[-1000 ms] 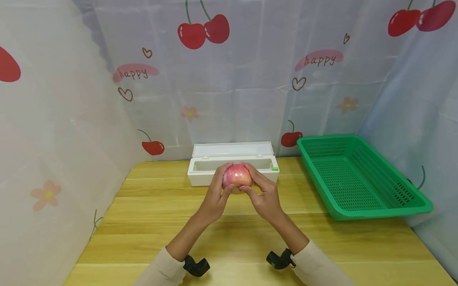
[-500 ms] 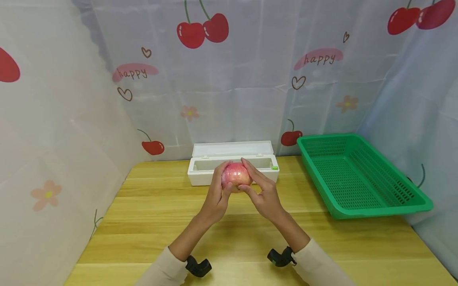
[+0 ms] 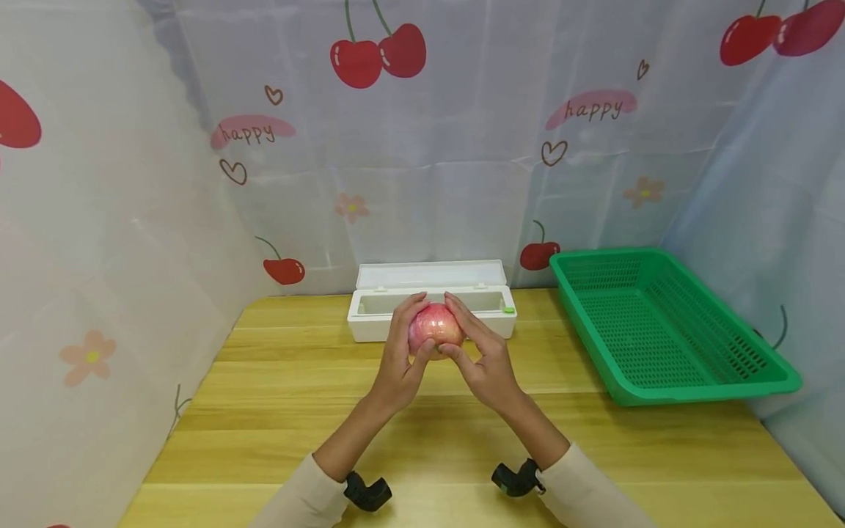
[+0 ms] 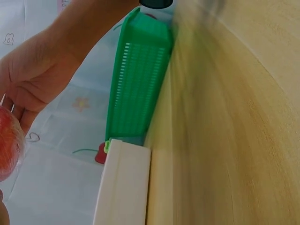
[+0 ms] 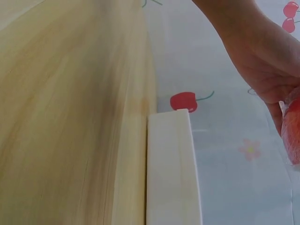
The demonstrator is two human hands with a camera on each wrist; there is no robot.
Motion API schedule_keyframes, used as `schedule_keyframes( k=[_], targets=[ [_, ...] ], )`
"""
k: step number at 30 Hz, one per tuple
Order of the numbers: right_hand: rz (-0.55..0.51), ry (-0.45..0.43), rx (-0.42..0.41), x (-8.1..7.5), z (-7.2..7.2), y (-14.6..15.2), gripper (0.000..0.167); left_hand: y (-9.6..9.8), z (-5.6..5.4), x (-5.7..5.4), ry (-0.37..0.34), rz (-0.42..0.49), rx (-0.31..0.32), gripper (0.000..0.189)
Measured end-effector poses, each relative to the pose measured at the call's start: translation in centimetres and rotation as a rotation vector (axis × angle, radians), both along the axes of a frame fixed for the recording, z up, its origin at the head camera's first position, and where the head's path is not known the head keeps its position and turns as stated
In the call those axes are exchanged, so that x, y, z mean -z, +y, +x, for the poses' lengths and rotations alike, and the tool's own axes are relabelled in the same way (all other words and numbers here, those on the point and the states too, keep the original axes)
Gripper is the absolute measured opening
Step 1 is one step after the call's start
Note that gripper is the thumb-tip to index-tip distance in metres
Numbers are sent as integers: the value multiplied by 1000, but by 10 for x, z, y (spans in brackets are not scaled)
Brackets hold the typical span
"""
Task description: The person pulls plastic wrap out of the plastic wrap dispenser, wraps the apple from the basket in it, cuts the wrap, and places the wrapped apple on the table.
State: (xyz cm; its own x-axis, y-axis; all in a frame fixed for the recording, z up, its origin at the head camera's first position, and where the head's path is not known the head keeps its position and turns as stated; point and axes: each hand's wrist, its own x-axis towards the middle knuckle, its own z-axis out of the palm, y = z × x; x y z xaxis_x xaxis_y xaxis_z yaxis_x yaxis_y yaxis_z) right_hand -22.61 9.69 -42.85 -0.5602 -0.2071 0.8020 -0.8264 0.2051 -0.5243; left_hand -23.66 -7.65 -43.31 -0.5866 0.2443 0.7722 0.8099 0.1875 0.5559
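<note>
An apple (image 3: 436, 325) with a red and yellow skin is wrapped in shiny clear film and held above the table. My left hand (image 3: 394, 367) grips its left side, fingers over the far side and thumb at the near side. From the other side my right hand (image 3: 491, 363) holds it the same way, and the two thumbs come close together in front. In the left wrist view the film-covered apple (image 4: 8, 143) sits at the left edge beside the right hand (image 4: 40, 70). The right wrist view shows loose film on the apple (image 5: 293, 131) beside the left hand (image 5: 265, 56).
Behind the hands stands a long white box (image 3: 370, 328) with its lid (image 3: 429, 274) raised and a small green slider (image 3: 508, 310) at its right end. A green perforated basket (image 3: 660, 345) is at the right of the wooden table (image 3: 277, 396). Printed curtains (image 3: 436, 183) enclose the table.
Both hands keep hold of the wrapped apple in nearly the same place. The left fingers show slightly higher over its far side. The box and basket have stayed put.
</note>
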Motion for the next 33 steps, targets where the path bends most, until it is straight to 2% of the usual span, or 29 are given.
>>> schedule_keyframes(
  k=[9,20,24,27,30,33],
  targets=[
    [-7,30,43,1,5,-1,64,1,-2,8,41,-14,48,49],
    [32,25,73,3,3,-2,61,1,-2,12,31,-59,9,44],
    [38,10,72,3,3,-4,63,0,-2,12,1,-31,-14,49],
    [33,10,37,2,2,-4,72,1,-2,8,-48,37,-13,47],
    [26,29,-12,0,0,-3,79,0,-2,3,-133,135,41,40],
    [34,43,-29,0,0,-3,86,-2,-2,1,-207,210,101,41]
  ],
)
